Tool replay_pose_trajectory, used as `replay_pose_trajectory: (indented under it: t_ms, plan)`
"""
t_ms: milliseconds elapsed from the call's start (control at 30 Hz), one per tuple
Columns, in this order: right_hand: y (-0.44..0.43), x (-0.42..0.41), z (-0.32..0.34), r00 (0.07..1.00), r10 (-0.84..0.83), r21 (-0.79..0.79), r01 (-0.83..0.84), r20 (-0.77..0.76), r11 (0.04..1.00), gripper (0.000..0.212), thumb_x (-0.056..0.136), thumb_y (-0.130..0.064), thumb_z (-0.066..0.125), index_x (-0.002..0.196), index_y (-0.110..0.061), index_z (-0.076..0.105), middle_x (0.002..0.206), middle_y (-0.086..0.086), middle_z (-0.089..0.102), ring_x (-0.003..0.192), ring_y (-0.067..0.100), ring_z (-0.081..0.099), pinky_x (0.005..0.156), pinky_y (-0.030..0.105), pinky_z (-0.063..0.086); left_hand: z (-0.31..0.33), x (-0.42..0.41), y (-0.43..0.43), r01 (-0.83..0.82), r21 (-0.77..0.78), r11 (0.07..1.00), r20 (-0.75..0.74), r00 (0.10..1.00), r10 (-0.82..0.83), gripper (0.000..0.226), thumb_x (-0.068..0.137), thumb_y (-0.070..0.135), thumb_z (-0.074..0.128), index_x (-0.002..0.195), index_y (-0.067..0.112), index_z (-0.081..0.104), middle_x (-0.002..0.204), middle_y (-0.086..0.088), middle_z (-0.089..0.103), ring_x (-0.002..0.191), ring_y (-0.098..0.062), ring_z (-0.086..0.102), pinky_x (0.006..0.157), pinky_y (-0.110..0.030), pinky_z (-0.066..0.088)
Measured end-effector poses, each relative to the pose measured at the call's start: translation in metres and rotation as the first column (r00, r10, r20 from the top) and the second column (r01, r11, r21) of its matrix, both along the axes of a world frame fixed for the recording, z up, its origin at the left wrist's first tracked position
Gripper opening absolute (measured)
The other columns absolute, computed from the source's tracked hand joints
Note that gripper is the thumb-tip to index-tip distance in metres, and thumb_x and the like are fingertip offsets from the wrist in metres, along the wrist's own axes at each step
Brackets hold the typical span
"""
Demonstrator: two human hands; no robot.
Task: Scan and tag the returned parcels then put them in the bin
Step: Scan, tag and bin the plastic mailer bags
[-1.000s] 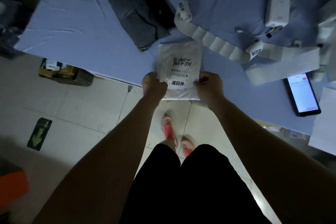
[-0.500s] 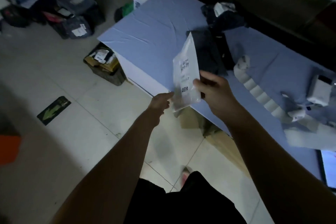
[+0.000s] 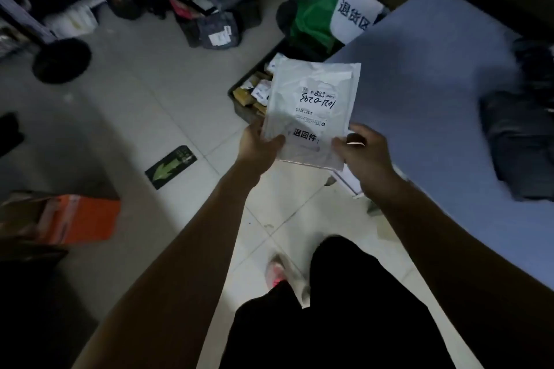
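A flat white parcel bag [image 3: 311,111] with handwriting and a printed tag hangs in the air off the table's left end. My left hand [image 3: 259,145] grips its lower left corner and my right hand [image 3: 364,156] grips its lower right corner. Behind and below the parcel, a dark bin [image 3: 244,99] on the floor holds several small parcels; the parcel hides much of it. A white sign [image 3: 353,13] with dark characters stands at the bin's far end.
The blue-covered table [image 3: 434,93] fills the right side, with dark parcels [image 3: 518,135] on it. The tiled floor has a green arrow sticker [image 3: 171,166], an orange box [image 3: 78,217] at the left, a green bag [image 3: 311,24], and piled parcels [image 3: 215,12] at the back.
I have turned left, away from the table. The parcel has been lifted off the tabletop and carried left; it now hangs flat over the floor in front of the bin, held by both hands.
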State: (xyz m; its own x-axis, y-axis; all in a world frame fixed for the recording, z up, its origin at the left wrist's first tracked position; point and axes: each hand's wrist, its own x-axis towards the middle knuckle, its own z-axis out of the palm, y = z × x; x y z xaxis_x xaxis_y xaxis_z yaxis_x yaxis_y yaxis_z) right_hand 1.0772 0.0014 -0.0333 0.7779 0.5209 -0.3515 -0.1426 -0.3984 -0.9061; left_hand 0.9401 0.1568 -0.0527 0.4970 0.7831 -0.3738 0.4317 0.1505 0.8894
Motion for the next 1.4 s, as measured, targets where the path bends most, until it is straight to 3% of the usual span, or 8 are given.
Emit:
replay_pose_trajectory:
  t_ms: [167, 367, 633, 700, 800, 967, 1233, 1400]
  plan:
    - [0.115, 0.013, -0.049, 0.995, 0.089, -0.111, -0.083, 0.051, 0.990, 0.043, 0.082, -0.011, 0.074, 0.125, -0.014, 0.069, 0.102, -0.002, 0.074, 0.084, 0.010, 0.071, 0.065, 0.018, 0.056, -0.035, 0.014, 0.124, 0.092, 0.138, 0.986, -0.190, 0.980, -0.064, 0.029, 0.084, 0.016, 0.072, 0.113, 0.011, 0.070, 0.087, 0.007, 0.064, 0.078, -0.012, 0.061, 0.051, -0.015, 0.044]
    - [0.263, 0.072, -0.118, 0.985, 0.108, -0.233, -0.075, 0.136, 0.970, 0.040, 0.083, -0.021, 0.079, 0.120, -0.008, 0.068, 0.110, 0.006, 0.075, 0.097, 0.020, 0.071, 0.087, 0.031, 0.057, -0.098, 0.083, 0.275, 0.267, 0.206, 0.942, -0.377, 0.909, -0.175, 0.032, 0.084, 0.020, 0.075, 0.115, 0.014, 0.071, 0.097, 0.001, 0.072, 0.081, -0.018, 0.064, 0.059, -0.015, 0.045]
    - [0.418, 0.173, -0.230, 0.993, -0.033, -0.386, 0.075, 0.116, 0.919, 0.067, 0.084, -0.020, 0.081, 0.143, -0.012, 0.051, 0.139, 0.007, 0.061, 0.130, 0.026, 0.056, 0.109, 0.036, 0.046, -0.210, 0.218, 0.443, 0.534, 0.162, 0.830, -0.431, 0.795, -0.428, 0.047, 0.077, 0.018, 0.086, 0.119, 0.010, 0.067, 0.098, 0.005, 0.068, 0.083, -0.012, 0.064, 0.064, -0.006, 0.045]
    - [0.443, 0.200, -0.264, 0.990, -0.089, -0.419, 0.129, 0.114, 0.899, 0.067, 0.082, -0.022, 0.082, 0.141, -0.015, 0.052, 0.136, 0.006, 0.063, 0.128, 0.025, 0.056, 0.103, 0.030, 0.045, -0.246, 0.251, 0.472, 0.586, 0.124, 0.801, -0.414, 0.764, -0.495, 0.048, 0.076, 0.014, 0.086, 0.120, 0.012, 0.066, 0.100, 0.007, 0.067, 0.087, -0.013, 0.066, 0.066, -0.003, 0.048]
    - [0.475, 0.234, -0.320, 0.981, -0.169, -0.456, 0.193, 0.095, 0.869, 0.061, 0.081, -0.026, 0.084, 0.136, -0.018, 0.058, 0.124, 0.001, 0.069, 0.111, 0.019, 0.064, 0.084, 0.023, 0.046, -0.306, 0.297, 0.508, 0.661, 0.062, 0.748, -0.402, 0.702, -0.588, 0.054, 0.079, 0.011, 0.083, 0.129, 0.008, 0.061, 0.120, -0.003, 0.069, 0.105, -0.019, 0.066, 0.088, -0.022, 0.056]
    - [0.517, 0.272, -0.418, 0.952, -0.278, -0.483, 0.303, 0.125, 0.822, 0.054, 0.083, -0.030, 0.082, 0.131, -0.015, 0.060, 0.116, -0.002, 0.070, 0.099, 0.014, 0.066, 0.070, 0.015, 0.049, -0.412, 0.356, 0.546, 0.700, -0.003, 0.714, -0.381, 0.659, -0.648, 0.050, 0.087, 0.009, 0.074, 0.134, 0.012, 0.058, 0.124, -0.003, 0.066, 0.103, -0.013, 0.063, 0.066, -0.009, 0.044]
    - [0.538, 0.273, -0.514, 0.955, -0.266, -0.551, 0.294, 0.132, 0.781, 0.076, 0.082, -0.022, 0.084, 0.147, -0.018, 0.044, 0.135, 0.004, 0.064, 0.122, 0.022, 0.062, 0.099, 0.033, 0.054, -0.519, 0.376, 0.568, 0.739, -0.146, 0.658, -0.449, 0.543, -0.710, 0.054, 0.087, 0.003, 0.070, 0.137, 0.013, 0.054, 0.117, -0.002, 0.062, 0.102, -0.016, 0.063, 0.050, -0.003, 0.041]
    - [0.531, 0.262, -0.483, 0.952, -0.250, -0.642, 0.305, 0.179, 0.703, 0.065, 0.087, -0.021, 0.078, 0.144, -0.020, 0.047, 0.133, 0.006, 0.062, 0.121, 0.025, 0.060, 0.096, 0.034, 0.053, -0.480, 0.376, 0.573, 0.858, 0.061, 0.510, -0.562, 0.452, -0.693, 0.084, 0.088, 0.018, 0.076, 0.156, 0.019, 0.027, 0.144, -0.011, 0.046, 0.124, -0.024, 0.052, 0.092, -0.022, 0.046]
